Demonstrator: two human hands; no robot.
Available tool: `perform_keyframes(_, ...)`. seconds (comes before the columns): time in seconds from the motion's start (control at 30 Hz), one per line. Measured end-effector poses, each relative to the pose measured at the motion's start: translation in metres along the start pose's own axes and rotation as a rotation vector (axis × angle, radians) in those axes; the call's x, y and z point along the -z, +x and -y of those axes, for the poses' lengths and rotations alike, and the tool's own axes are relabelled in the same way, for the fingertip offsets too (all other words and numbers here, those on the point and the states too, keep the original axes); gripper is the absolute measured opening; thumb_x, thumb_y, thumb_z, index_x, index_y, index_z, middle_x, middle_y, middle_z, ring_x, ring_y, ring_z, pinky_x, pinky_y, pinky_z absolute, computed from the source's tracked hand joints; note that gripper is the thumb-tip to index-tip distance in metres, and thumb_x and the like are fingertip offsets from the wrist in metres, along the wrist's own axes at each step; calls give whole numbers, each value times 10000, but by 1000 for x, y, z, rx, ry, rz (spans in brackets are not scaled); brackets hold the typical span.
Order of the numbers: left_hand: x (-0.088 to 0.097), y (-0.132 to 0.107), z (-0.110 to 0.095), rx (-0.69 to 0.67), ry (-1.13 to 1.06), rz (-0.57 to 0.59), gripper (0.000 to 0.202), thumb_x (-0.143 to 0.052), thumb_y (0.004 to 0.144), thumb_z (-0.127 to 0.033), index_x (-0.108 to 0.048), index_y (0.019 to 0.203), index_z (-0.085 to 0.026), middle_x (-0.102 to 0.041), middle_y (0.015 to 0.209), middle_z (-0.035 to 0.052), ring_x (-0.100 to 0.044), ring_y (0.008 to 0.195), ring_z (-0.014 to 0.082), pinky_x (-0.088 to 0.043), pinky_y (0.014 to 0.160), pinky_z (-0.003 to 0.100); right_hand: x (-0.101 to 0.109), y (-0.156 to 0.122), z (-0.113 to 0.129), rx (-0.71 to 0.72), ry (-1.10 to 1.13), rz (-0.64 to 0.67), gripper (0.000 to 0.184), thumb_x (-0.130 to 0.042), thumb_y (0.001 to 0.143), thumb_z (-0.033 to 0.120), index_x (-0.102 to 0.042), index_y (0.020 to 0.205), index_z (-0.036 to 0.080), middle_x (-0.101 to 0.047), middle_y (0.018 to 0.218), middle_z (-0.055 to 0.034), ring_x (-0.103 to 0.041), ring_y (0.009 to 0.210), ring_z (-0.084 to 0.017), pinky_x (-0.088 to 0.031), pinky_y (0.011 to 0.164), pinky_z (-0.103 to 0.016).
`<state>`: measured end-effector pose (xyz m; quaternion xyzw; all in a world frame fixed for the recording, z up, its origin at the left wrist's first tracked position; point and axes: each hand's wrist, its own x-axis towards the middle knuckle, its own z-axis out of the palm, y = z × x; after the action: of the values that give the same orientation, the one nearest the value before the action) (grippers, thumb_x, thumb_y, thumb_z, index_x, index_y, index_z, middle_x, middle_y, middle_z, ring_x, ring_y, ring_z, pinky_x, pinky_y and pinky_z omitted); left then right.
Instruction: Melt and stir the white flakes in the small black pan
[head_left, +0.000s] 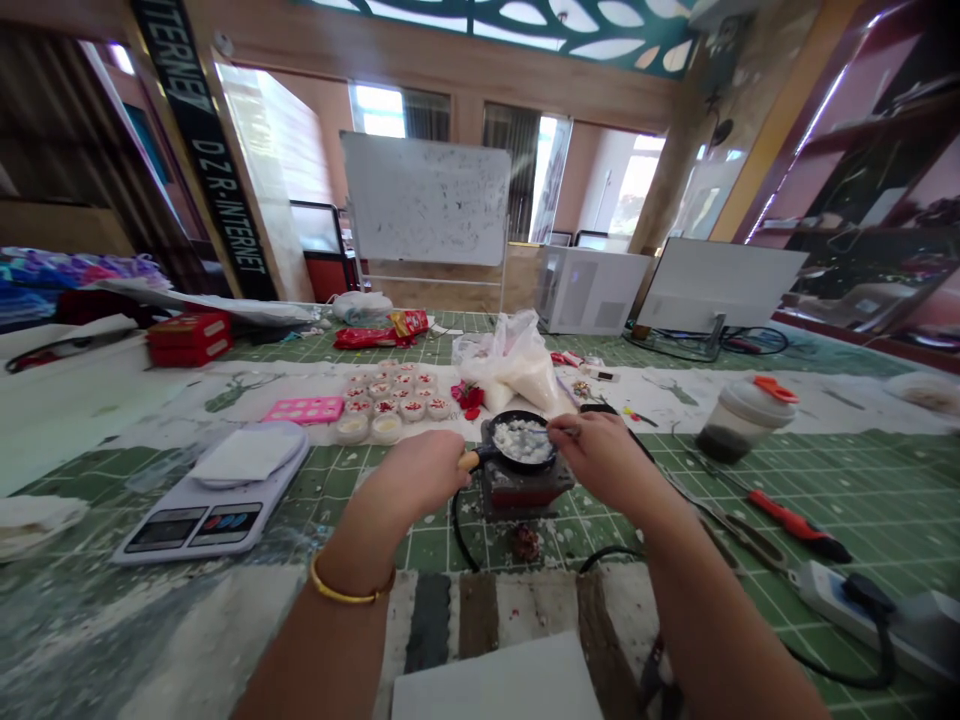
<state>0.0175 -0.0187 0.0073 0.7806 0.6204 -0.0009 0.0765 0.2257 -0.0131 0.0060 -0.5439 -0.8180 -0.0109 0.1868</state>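
A small black frying pan [523, 466] rests on a little hot plate [523, 496] and holds white lumps [517, 437]. My left hand [420, 470] is closed round the pan's handle [469, 461], whose end looks wooden. At the pan's right rim, my right hand [596, 450] pinches a thin stirring tool [541, 431] that reaches into the white lumps; its exact kind is hard to make out. Behind the pan stands a clear plastic bag of white material [517, 365]. Left of it are several small filled cups [386, 407] topped with red bits.
A kitchen scale [217, 490] and a pink mould [304, 410] lie to the left. On the right are a lidded tub [742, 415], scissors [750, 535], a red-handled tool [799, 525] and a power strip [847, 600]. Black cables run beside the hot plate.
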Motion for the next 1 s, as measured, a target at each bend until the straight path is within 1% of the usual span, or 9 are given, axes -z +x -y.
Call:
perform_keyframes(0.17, -1, 1, 0, -5, -4, -9, 168, -487, 705, -326, -560, 714, -175, -620, 759, 46, -573, 672, 170, -301, 495, 245, 4, -6, 3, 143, 105, 20, 281, -360, 874, 296, -622, 961, 245, -663, 933, -23, -553, 934, -163, -335, 859, -296)
perform_keyframes(0.23, -1, 1, 0, -10, -9, -20, 171, -483, 710, -332, -557, 718, -178, -617, 763, 45, -570, 662, 166, -299, 490, 245, 2, -4, 4, 119, 85, 13, 278, -369, 870, 283, -619, 981, 231, -669, 914, -35, -556, 940, -175, -322, 879, -318)
perform_keyframes(0.33, -1, 1, 1, -15, -5, -12, 167, -492, 704, -332, -554, 713, -178, -615, 754, 43, -567, 649, 164, -293, 485, 247, 1, -3, 1, 27, 14, 1, 274, -375, 864, 275, -633, 924, 205, -677, 857, -47, -568, 907, -199, -305, 886, -367)
perform_keyframes(0.5, -2, 1, 1, -6, -5, -17, 167, -489, 704, -331, -543, 680, -175, -614, 733, 42, -560, 636, 160, -279, 477, 247, 7, -7, 0, 137, 100, 24, 281, -360, 873, 298, -623, 953, 241, -663, 926, -21, -560, 923, -165, -331, 867, -303)
perform_keyframes(0.63, -1, -1, 1, -17, -19, -25, 161, -494, 701, -326, -542, 688, -173, -617, 749, 41, -561, 644, 155, -269, 475, 240, 8, -6, -1, 2, 21, 15, 273, -381, 858, 275, -637, 915, 199, -674, 895, -53, -568, 919, -197, -318, 878, -348)
perform_keyframes(0.7, 0, -1, 2, -14, -10, -17, 160, -498, 696, -322, -548, 693, -170, -619, 754, 45, -563, 649, 157, -269, 479, 239, 9, -6, -2, 3, 56, 32, 281, -371, 861, 281, -640, 889, 204, -672, 906, -45, -571, 910, -191, -335, 858, -332)
perform_keyframes(0.83, 0, -1, 1, 5, -9, -15, 183, -481, 717, -336, -558, 700, -171, -622, 754, 47, -565, 654, 157, -283, 491, 238, 5, -3, 0, 110, 177, 48, 278, -365, 867, 297, -626, 948, 242, -669, 921, -15, -570, 911, -170, -368, 814, -284)
perform_keyframes(0.9, 0, -1, 1, 5, -19, -14, 196, -481, 722, -347, -566, 719, -171, -626, 772, 50, -569, 669, 157, -293, 499, 238, 1, 0, 0, 63, 125, 19, 277, -378, 862, 292, -623, 974, 224, -675, 899, -34, -575, 895, -179, -363, 824, -299)
perform_keyframes(1.0, 1, -2, 0, 0, -20, -8, 182, -502, 703, -332, -574, 736, -168, -631, 792, 54, -571, 684, 157, -301, 508, 236, 1, 0, -1, -32, 24, -4, 281, -383, 855, 286, -640, 917, 192, -676, 840, -57, -578, 879, -193, -359, 822, -319)
